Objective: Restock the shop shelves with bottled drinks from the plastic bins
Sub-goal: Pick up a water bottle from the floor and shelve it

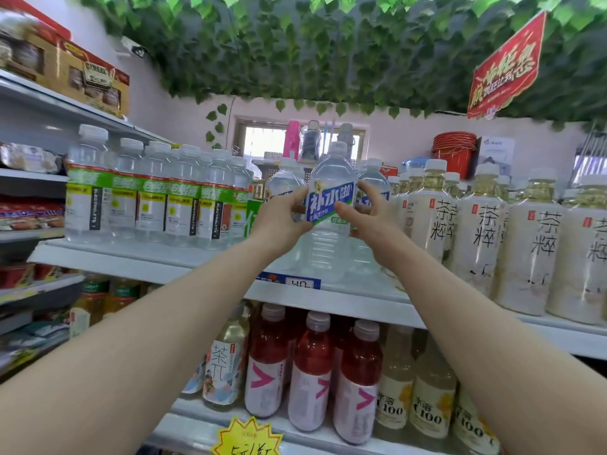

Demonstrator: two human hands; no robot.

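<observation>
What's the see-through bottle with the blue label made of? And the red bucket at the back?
Blue-label bottle: looks like clear, glossy plastic; you can see through it, and ribs are moulded into its lower half.
Red bucket: probably plastic, evenly red with a slight shine; too far to be sure.

Upright clear blue-labelled bottle (330,218) above shelf (170,257)

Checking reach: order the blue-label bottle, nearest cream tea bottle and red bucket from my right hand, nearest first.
1. blue-label bottle, gripped in the right hand.
2. cream tea bottle, just to the hand's right.
3. red bucket, behind the shelf, upper right.
</observation>
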